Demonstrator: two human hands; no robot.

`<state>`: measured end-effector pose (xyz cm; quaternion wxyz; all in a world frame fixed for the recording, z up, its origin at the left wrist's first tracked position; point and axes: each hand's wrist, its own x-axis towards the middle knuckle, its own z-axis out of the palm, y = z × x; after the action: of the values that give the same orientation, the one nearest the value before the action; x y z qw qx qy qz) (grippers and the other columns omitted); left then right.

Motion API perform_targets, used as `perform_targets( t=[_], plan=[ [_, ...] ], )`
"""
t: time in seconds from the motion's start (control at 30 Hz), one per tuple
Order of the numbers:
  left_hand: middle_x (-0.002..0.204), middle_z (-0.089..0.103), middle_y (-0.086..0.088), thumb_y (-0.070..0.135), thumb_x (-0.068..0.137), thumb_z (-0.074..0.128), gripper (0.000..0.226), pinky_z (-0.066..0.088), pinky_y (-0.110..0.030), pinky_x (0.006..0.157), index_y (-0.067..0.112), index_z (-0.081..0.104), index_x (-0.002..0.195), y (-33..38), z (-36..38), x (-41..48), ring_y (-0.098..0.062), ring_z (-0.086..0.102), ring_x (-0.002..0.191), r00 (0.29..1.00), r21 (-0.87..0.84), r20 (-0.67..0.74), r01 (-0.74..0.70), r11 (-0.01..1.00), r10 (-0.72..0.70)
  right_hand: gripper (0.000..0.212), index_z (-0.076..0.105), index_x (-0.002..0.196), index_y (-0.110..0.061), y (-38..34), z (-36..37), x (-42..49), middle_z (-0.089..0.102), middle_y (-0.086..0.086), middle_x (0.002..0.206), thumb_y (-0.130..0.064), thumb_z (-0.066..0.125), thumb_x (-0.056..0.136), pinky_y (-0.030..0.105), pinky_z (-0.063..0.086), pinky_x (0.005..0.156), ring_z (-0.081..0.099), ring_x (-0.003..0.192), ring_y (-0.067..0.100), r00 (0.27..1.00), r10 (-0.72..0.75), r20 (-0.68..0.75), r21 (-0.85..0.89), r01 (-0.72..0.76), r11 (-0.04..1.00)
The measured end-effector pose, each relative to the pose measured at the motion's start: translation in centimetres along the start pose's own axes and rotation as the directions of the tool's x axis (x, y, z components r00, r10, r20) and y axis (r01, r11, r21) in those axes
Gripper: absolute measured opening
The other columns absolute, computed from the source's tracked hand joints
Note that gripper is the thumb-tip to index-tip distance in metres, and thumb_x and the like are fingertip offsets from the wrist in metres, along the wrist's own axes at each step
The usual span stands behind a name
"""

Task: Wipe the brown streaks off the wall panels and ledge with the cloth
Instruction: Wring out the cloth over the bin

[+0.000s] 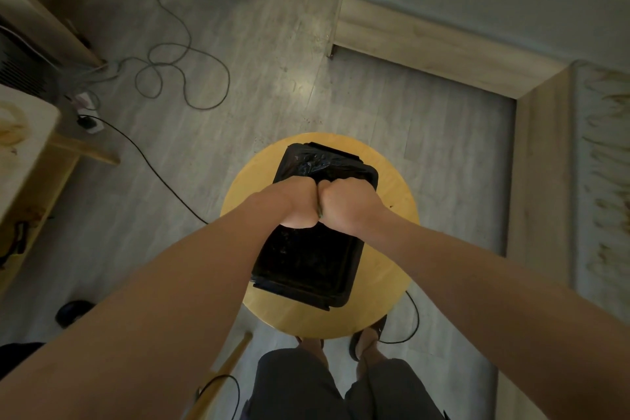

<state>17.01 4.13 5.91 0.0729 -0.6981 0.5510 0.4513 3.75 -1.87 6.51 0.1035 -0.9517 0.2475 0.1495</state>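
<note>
Looking straight down here, the biggest thing is the grey plank floor (272, 44). A long grey cable (185, 78) is looped over it toward the far left. Along the right side there's a wooden ledge (542, 180), and next to it a pale wall panel (603, 180) smeared with brown streaks.

In the middle sits a round wooden stool (392, 187). It carries a black bin (303, 269) lined with shiny black plastic. The bin's long side runs from the stool's near edge to its far edge, leaning a bit to the right.

Over the far half of the bin, the left hand (296, 204) and right hand (347, 206) are both balled into fists and pressed together knuckle to knuckle. They're clamped on the cloth (319, 211). Only a thin dark strip of it shows in the seam between the fists, running near to far. The rest is buried in the hands, so I can't tell which way it's pointing.
</note>
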Motion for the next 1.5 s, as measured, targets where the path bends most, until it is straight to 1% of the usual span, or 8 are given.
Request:
perform_targets(
  t=[0.57,0.73,0.87,0.97,1.07,1.2,1.33,1.5],
  plan=[
    [0.048,0.037,-0.006,0.003,0.073,0.057,0.023,0.032,-0.035,0.052,0.013,0.045,0.056,-1.4,1.0,1.2,-0.024,0.036,0.045,0.993,-0.103,0.099,0.072,0.992,-0.062,0.012,0.055,0.094,-0.012,0.1,2.0,0.8,0.05,-0.001,0.07,-0.023,0.055,0.094,0.032,0.039,0.054,0.059,0.06,0.027,0.998,-0.055,0.011,-0.017,0.055,0.998],
    [0.077,0.058,-0.003,0.014,0.087,0.06,0.005,0.044,-0.036,0.059,0.014,0.055,0.085,-0.3,3.2,1.1,-0.023,0.057,0.067,0.991,-0.009,-0.123,0.051,0.999,-0.051,0.04,0.047,0.118,-0.012,1.3,1.6,1.2,0.057,0.002,0.086,-0.03,0.069,0.089,0.04,0.055,0.063,0.063,0.077,0.028,0.971,-0.009,0.238,0.147,-0.027,0.989],
    [0.119,0.051,-0.01,0.023,0.087,0.071,0.052,0.049,-0.042,0.076,0.014,0.041,0.129,1.9,4.6,1.2,-0.034,0.061,0.097,0.95,-0.134,-0.303,0.04,0.99,-0.079,0.066,0.035,0.126,-0.017,4.3,2.0,-1.0,0.062,0.006,0.099,-0.029,0.081,0.08,0.039,0.057,0.068,0.066,0.085,0.023,0.929,0.085,0.361,0.521,-0.277,0.807],
    [0.115,0.056,-0.01,0.024,0.083,0.077,0.076,0.055,-0.044,0.076,0.015,0.029,0.141,4.9,3.9,1.7,-0.028,0.063,0.092,0.933,-0.336,-0.311,0.069,0.94,-0.179,0.065,0.041,0.123,-0.017,8.1,2.5,-3.9,0.062,0.003,0.105,-0.037,0.085,0.079,0.039,0.057,0.074,0.064,0.092,0.018,0.931,0.134,0.338,0.681,-0.341,0.648],
    [0.103,0.067,-0.011,0.021,0.093,0.066,0.049,0.058,-0.043,0.075,0.012,0.042,0.134,10.9,2.9,3.3,-0.027,0.067,0.088,0.922,-0.421,-0.307,0.09,0.902,-0.235,0.057,0.05,0.116,-0.02,14.0,2.6,-8.1,0.061,-0.003,0.105,-0.038,0.088,0.077,0.027,0.049,0.067,0.061,0.091,0.011,0.93,0.185,0.318,0.814,-0.368,0.449],
    [0.115,0.068,-0.012,0.022,0.102,0.053,0.021,0.059,-0.04,0.087,0.011,0.06,0.118,22.9,1.7,5.4,-0.027,0.069,0.098,0.966,-0.774,-0.136,0.035,0.632,-0.22,0.028,0.059,0.082,-0.018,22.7,1.9,-14.9,0.055,-0.013,0.063,-0.019,0.087,0.08,0.022,0.041,0.054,0.051,0.055,0.002,0.942,0.26,0.214,0.918,-0.285,0.276],
    [0.117,0.069,-0.006,0.03,0.101,0.055,0.024,0.058,-0.047,0.098,0.018,0.061,0.12,35.1,2.4,8.1,-0.025,0.071,0.104,0.991,-0.812,-0.094,-0.024,0.583,-0.091,0.024,0.065,0.091,-0.01,31.1,0.1,-21.8,0.054,0.004,0.073,-0.014,0.086,0.079,0.03,0.038,0.052,0.046,0.067,0.022,0.947,0.301,0.115,0.978,-0.161,0.132],
    [0.117,0.07,-0.006,0.025,0.099,0.064,0.03,0.061,-0.043,0.09,0.016,0.057,0.127,51.7,4.6,13.7,-0.021,0.074,0.098,0.991,-0.83,-0.13,-0.097,0.549,-0.021,0.014,0.058,0.097,-0.024,43.3,-1.1,-32.3,0.065,-0.004,0.092,-0.019,0.07,0.091,0.032,0.052,0.075,0.063,0.085,0.01,0.879,0.456,0.14,0.985,-0.17,0.025]
  ],
)
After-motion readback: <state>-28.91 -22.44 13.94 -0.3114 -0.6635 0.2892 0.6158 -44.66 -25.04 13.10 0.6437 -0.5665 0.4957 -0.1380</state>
